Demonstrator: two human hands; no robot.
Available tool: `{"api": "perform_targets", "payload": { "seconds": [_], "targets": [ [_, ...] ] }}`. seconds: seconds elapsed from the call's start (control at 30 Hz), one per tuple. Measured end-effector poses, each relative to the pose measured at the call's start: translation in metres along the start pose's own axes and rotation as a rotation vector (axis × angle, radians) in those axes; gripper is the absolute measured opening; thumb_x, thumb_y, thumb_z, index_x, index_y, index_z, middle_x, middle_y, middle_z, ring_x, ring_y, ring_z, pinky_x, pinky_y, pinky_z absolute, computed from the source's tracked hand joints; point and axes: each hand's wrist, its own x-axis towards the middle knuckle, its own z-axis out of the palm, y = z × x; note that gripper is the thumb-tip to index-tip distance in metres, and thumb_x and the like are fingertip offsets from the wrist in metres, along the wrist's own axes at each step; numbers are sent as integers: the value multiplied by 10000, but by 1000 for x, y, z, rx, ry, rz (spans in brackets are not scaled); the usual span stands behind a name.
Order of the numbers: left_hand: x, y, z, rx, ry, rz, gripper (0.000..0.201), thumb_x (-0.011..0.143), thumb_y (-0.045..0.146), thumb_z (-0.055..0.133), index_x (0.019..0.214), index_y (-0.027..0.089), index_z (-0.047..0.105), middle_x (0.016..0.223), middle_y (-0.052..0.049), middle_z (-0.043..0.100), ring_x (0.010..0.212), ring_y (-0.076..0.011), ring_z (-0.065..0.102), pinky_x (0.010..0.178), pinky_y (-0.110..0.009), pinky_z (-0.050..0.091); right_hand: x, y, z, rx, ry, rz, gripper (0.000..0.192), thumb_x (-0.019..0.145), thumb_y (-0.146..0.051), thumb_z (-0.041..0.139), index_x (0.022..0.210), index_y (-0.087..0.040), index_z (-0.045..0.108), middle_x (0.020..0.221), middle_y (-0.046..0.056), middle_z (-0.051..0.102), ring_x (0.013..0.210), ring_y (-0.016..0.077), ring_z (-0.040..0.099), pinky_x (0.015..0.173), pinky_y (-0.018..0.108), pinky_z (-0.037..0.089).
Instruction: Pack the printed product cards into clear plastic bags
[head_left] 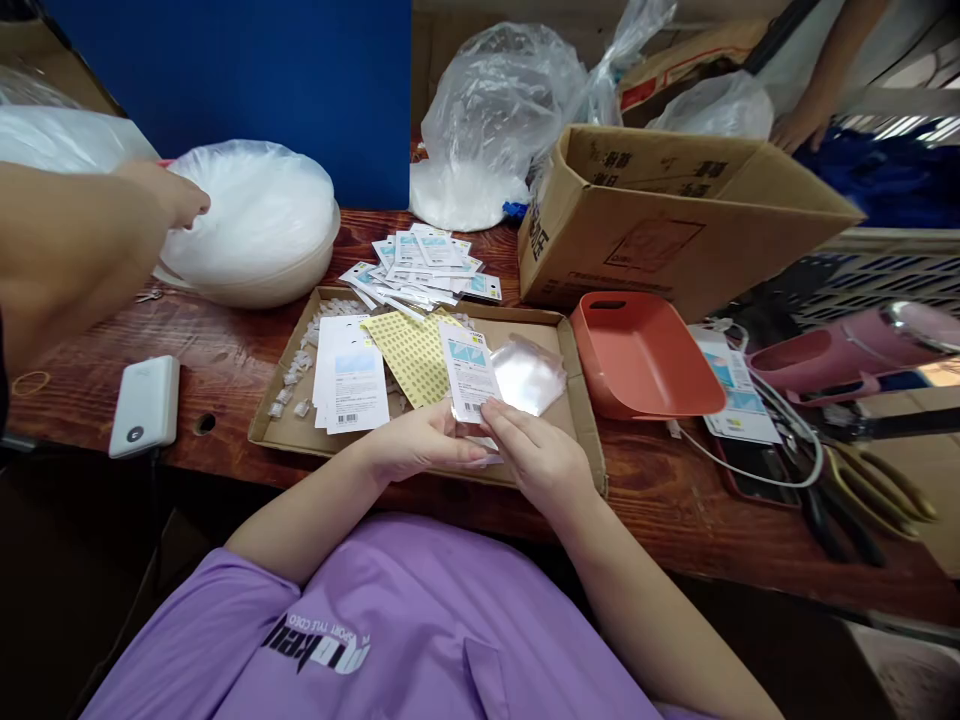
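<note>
Between my two hands is a printed card (470,370) with a blue picture and a barcode, tilted over the cardboard tray (581,400). My left hand (416,440) is closed round its lower left edge, where some clear plastic shows. The fingers of my right hand (544,455) press on its lower right corner. To the left lies a stack of white cards (349,385). Beyond the held card is a yellow sticker sheet (412,360), with clear plastic bags (529,375) to its right. Small clear plastic pieces (289,375) are scattered along the tray's left side.
Behind the tray is a pile of packed cards (431,262). An orange bin (645,360) and cardboard box (637,220) stand right. Left are a white power bank (146,405) and a bag-lined bowl (255,220), where another person's hand (169,195) reaches. Pliers (870,490) lie far right.
</note>
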Motion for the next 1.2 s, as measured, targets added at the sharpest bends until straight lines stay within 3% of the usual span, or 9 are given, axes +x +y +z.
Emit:
{"api": "perform_targets", "payload": {
  "seconds": [0.17, 0.37, 0.5, 0.73, 0.83, 0.93, 1.03, 1.1, 1.2],
  "targets": [
    [-3, 9, -9, 37, 62, 137, 544, 648, 176, 793, 1160, 185, 610, 1161, -114, 652, 1087, -240, 602, 968, -389, 423, 31, 2, 9, 90, -22, 79, 274, 911, -215, 507, 1151, -175, 631, 1041, 109, 717, 956, 215, 686, 824, 312, 574],
    [-17, 25, -15, 75, 142, 255, 583, 644, 109, 766, 1186, 227, 588, 1277, -105, 585, 1189, -271, 535, 945, -390, 443, 61, 3, 22, 481, -151, 310, 424, 882, -377, 552, 1262, -190, 566, 1357, 162, 518, 1262, 262, 494, 1014, 432, 458],
    [-21, 34, -17, 62, 196, 285, 651, 632, 85, 758, 1230, 245, 557, 1346, -97, 538, 1230, -285, 502, 953, -386, 443, 73, 3, 36, 670, -54, 380, 362, 861, -400, 593, 1193, -260, 619, 1338, 111, 543, 1279, 252, 476, 1033, 446, 437],
    [-22, 44, -16, 20, 333, 235, 741, 727, 92, 667, 1399, 212, 379, 1363, -140, 519, 1236, -271, 509, 1006, -400, 413, 112, 16, 61, 448, 107, 211, 263, 888, -350, 549, 1079, -233, 686, 1170, 87, 649, 1238, 274, 516, 1050, 498, 418],
    [-23, 42, -13, 60, 484, 172, 814, 773, 91, 599, 1475, 179, 197, 1524, -155, 286, 1390, -241, 311, 1083, -363, 342, 138, 39, 77, 353, -1, 275, 300, 885, -372, 537, 1084, -202, 684, 1178, 89, 652, 1200, 267, 546, 1036, 478, 425],
    [-30, 41, -16, 311, 632, 199, 843, 826, 122, 528, 1501, 182, 25, 1575, -115, 136, 1434, -190, 196, 1126, -331, 275, 148, 56, 79, 288, -241, 424, 300, 880, -328, 522, 1072, -168, 686, 1120, 97, 682, 1079, 263, 617, 941, 446, 488],
    [-45, 47, -29, 833, 766, 324, 638, 865, 165, 471, 1466, 161, 256, 1479, -106, 390, 1376, -201, 335, 1136, -353, 267, 134, 49, 62, 229, -432, 460, 280, 881, -305, 508, 1060, -182, 686, 1078, 86, 699, 994, 256, 650, 847, 407, 525],
    [-55, 55, -43, 1140, 939, 358, 470, 876, 187, 444, 1342, 137, 477, 1366, -111, 527, 1295, -226, 447, 1127, -376, 289, 116, 30, 51, 211, -537, 367, 260, 887, -303, 507, 1034, -190, 689, 1048, 86, 708, 951, 249, 664, 802, 388, 540],
    [-68, 65, -66, 1302, 1184, 340, 430, 894, 204, 392, 1294, 135, 532, 1325, -114, 566, 1237, -237, 507, 1083, -384, 360, 93, -13, 48, 250, -574, 8, 339, 878, -342, 545, 1139, -147, 638, 1175, 128, 657, 1054, 260, 628, 897, 406, 514]
  ]
}}
